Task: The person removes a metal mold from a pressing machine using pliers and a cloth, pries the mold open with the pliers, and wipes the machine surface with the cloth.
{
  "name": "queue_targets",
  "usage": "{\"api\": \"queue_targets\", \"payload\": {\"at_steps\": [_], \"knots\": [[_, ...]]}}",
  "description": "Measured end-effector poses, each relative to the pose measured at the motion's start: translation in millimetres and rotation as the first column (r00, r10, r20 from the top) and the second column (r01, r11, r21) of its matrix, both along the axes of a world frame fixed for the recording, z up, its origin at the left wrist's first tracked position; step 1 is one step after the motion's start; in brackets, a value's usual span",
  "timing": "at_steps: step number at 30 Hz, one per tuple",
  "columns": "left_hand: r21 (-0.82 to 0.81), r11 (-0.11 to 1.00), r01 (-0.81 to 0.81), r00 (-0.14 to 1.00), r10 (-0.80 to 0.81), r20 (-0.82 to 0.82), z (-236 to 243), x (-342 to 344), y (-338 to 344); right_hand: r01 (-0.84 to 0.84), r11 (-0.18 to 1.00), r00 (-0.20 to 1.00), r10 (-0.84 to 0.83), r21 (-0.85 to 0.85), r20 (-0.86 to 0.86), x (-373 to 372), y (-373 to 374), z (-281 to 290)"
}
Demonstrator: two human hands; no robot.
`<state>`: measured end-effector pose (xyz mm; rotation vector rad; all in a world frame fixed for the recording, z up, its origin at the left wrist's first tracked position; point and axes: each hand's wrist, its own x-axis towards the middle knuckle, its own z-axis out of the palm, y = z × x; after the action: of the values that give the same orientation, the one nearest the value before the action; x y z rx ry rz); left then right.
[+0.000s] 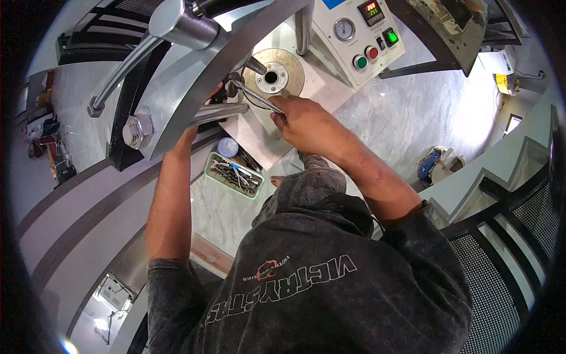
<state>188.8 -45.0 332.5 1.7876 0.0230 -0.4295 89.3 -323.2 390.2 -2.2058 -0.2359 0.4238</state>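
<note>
My right hand point(302, 123) is closed around a slim metal rod point(257, 96), which slants up and left across the near edge of a round metal plate point(292, 66). The plate has a bolted ring and a dark hole point(270, 77) at its centre. My left hand point(188, 135) reaches up behind the machine's curved steel plate point(236, 50), which hides most of it. Its fingertips close near a dark piece point(232, 88) at the rod's far end; I cannot make out what they hold.
A control box point(356, 44) with gauge, display and buttons stands at the upper right. A steel lever handle point(127, 76) and large bolt point(138, 131) jut out on the left. Below sit a green basket of metal tools point(234, 176) and a round tub point(227, 147).
</note>
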Motion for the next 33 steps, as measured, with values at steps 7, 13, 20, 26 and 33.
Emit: {"api": "queue_targets", "payload": {"at_steps": [7,13,20,26,33], "knots": [[0.025,0.999,-0.041,0.999,0.042,-0.024,4.9,-3.0,1.8,-0.118,0.992,0.992,0.116,-0.043,-0.046,13.8,-6.9,9.4],[0.035,0.998,-0.059,0.997,0.061,-0.044,7.8,-6.1,4.2,-0.192,0.977,0.979,0.184,-0.09,-0.091,27.5,-10.0,16.8],[0.052,0.997,-0.059,0.996,0.062,-0.069,6.4,-5.4,2.2,-0.273,0.957,0.956,0.257,-0.104,-0.14,35.7,-14.6,21.3],[0.075,0.996,-0.05,0.993,0.057,-0.106,7.5,-2.2,-1.6,-0.272,0.956,0.956,0.255,-0.112,-0.146,36.5,-15.9,24.0],[0.122,0.992,-0.017,0.98,0.041,-0.193,10.9,4.5,-10.3,-0.295,0.95,0.936,0.267,-0.099,-0.23,40.0,-10.4,22.0]]}}
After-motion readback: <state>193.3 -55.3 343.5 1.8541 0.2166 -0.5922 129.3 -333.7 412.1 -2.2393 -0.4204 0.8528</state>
